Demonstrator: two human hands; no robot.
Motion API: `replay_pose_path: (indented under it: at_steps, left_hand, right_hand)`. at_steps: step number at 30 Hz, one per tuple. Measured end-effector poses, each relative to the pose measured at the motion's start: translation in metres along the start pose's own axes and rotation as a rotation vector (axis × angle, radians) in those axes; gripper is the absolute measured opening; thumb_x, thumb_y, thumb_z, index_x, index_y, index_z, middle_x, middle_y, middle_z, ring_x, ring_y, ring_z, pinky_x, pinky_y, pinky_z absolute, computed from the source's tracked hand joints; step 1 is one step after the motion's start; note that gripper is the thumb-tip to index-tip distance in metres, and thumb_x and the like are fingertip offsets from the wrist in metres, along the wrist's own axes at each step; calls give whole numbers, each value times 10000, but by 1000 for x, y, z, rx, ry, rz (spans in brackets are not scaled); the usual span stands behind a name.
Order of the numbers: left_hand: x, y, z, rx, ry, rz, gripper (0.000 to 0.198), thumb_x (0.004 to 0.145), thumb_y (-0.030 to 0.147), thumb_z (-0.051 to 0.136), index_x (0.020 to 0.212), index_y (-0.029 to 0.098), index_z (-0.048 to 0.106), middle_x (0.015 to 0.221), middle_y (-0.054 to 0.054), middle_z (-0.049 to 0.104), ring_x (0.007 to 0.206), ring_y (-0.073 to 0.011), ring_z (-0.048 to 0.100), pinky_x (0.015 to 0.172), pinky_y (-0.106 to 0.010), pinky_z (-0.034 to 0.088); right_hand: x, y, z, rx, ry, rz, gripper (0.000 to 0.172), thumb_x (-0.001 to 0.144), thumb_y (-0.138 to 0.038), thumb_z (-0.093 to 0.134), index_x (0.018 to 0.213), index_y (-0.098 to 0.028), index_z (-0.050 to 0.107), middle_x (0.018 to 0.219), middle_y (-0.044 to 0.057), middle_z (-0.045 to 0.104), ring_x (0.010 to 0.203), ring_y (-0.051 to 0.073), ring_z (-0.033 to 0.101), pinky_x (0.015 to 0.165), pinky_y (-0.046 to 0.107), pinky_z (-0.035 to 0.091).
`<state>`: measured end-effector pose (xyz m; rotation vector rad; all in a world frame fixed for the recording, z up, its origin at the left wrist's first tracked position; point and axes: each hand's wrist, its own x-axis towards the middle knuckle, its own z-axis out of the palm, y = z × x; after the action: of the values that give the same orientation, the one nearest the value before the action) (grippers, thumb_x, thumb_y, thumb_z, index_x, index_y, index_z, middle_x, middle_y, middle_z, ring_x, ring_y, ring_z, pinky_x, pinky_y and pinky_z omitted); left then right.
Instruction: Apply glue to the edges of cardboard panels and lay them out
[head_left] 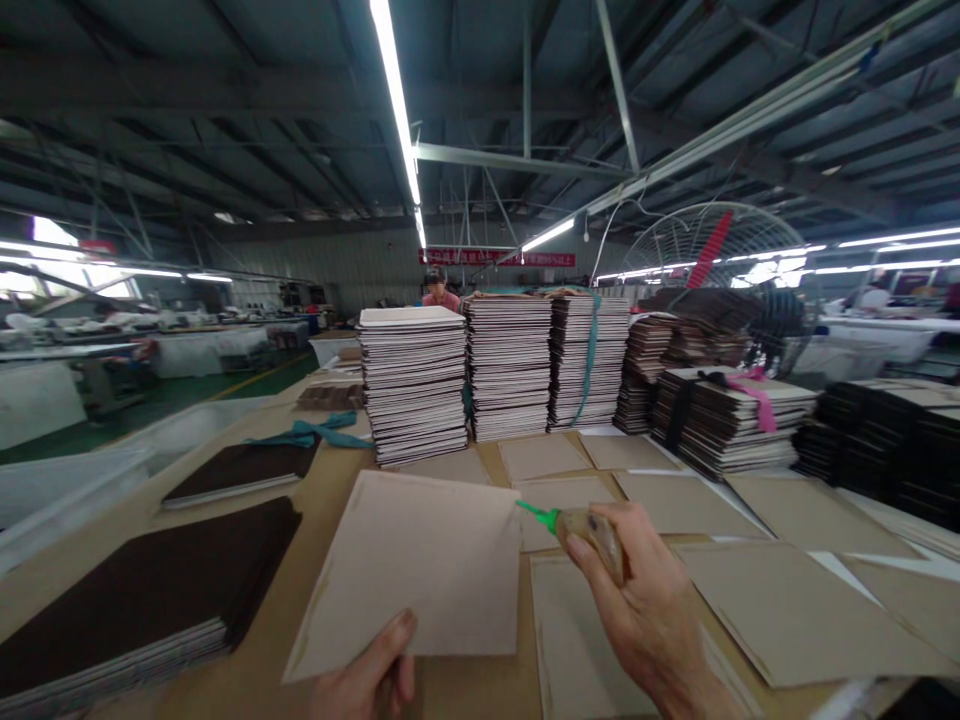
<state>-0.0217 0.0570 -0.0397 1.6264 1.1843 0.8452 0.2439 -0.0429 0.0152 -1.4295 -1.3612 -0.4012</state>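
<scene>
My left hand (375,665) pinches the lower edge of a beige cardboard sheet (427,570), thumb on top, holding it tilted above the table. In my right hand (649,600) is a squeeze glue bottle (589,535) with a green nozzle. The nozzle tip is at the sheet's upper right corner; whether it touches I cannot tell. Thin strips along the sheet's left and top edges look darker, like glue. More beige cardboard sheets (806,605) lie spread over the right side of the table, some with similar edge marks.
Tall stacks of boards (416,390) stand at the back of the table. Dark brown panels (142,590) are piled at left, near a teal strap (315,430). A large fan (720,250) stands behind the right-hand stacks. Another person (441,295) is beyond the stacks.
</scene>
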Motion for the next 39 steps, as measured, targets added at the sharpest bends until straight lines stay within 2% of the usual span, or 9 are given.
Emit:
replay_pose_path:
  at_steps: [5, 10, 13, 15, 18, 23, 30, 36, 39]
  left_hand:
    - [1, -2, 1, -61, 7, -47, 618, 797, 683, 468, 388, 219, 488, 472, 2, 458, 565, -186, 497, 651, -271, 394]
    - [-3, 8, 3, -102, 11, -65, 611, 783, 684, 491, 389, 218, 502, 468, 5, 441, 551, -174, 468, 649, -267, 386]
    - [-4, 11, 3, -51, 38, -79, 618, 786, 691, 472, 384, 222, 501, 461, -2, 456, 551, -182, 477, 673, -277, 401]
    - [-3, 9, 3, -55, 47, -75, 629, 779, 710, 458, 384, 221, 502, 458, -7, 463, 547, -187, 485, 655, -283, 419]
    - [0, 4, 2, -58, 50, -66, 636, 769, 722, 459, 385, 217, 497, 454, -10, 469, 541, -185, 487, 617, -279, 419]
    - [4, -1, 1, -122, 13, -22, 607, 800, 659, 493, 393, 209, 488, 455, 6, 441, 532, -162, 461, 616, -262, 390]
    - [5, -1, 3, -208, 51, -13, 594, 809, 610, 523, 379, 201, 486, 434, 8, 428, 512, -149, 441, 588, -259, 378]
    - [7, -3, 4, -352, 50, -19, 567, 796, 543, 611, 374, 186, 485, 418, 17, 421, 476, -118, 395, 533, -239, 347]
    - [7, -4, 4, -408, 53, -13, 541, 788, 509, 640, 387, 176, 496, 418, 18, 429, 471, -109, 393, 505, -226, 335]
  right_hand:
    - [0, 1, 0, 19, -92, -7, 176, 972, -372, 486, 1048, -219, 530, 951, 28, 553, 864, 187, 551, 730, 310, 428]
    - [1, 2, 1, -10, -40, -17, 208, 960, -389, 509, 1067, -213, 535, 967, 45, 561, 870, 197, 558, 744, 315, 435]
    - [0, 2, 0, -5, -99, -20, 187, 968, -379, 494, 1052, -217, 535, 952, 39, 561, 853, 195, 558, 720, 313, 436]
    - [-1, 1, -1, 6, -137, -22, 169, 972, -369, 487, 1049, -225, 530, 955, 29, 558, 843, 187, 558, 710, 309, 433]
    - [0, 0, -4, 10, -125, -11, 168, 968, -371, 495, 1060, -233, 523, 975, 22, 554, 861, 184, 558, 731, 312, 431]
    - [1, 0, -7, 13, -173, 5, 158, 965, -374, 506, 1047, -242, 535, 973, 13, 562, 852, 178, 565, 728, 307, 432]
    - [-10, 5, -5, 62, 2, 52, 231, 926, -410, 565, 1069, -229, 546, 984, 17, 577, 882, 176, 566, 737, 280, 442]
    - [-21, 7, -4, 50, -28, 51, 218, 931, -404, 556, 1063, -231, 552, 985, 9, 593, 893, 173, 587, 752, 277, 459]
    - [-30, 10, -6, 44, -92, 41, 214, 932, -397, 555, 1078, -240, 555, 1003, 15, 602, 910, 184, 598, 750, 284, 477]
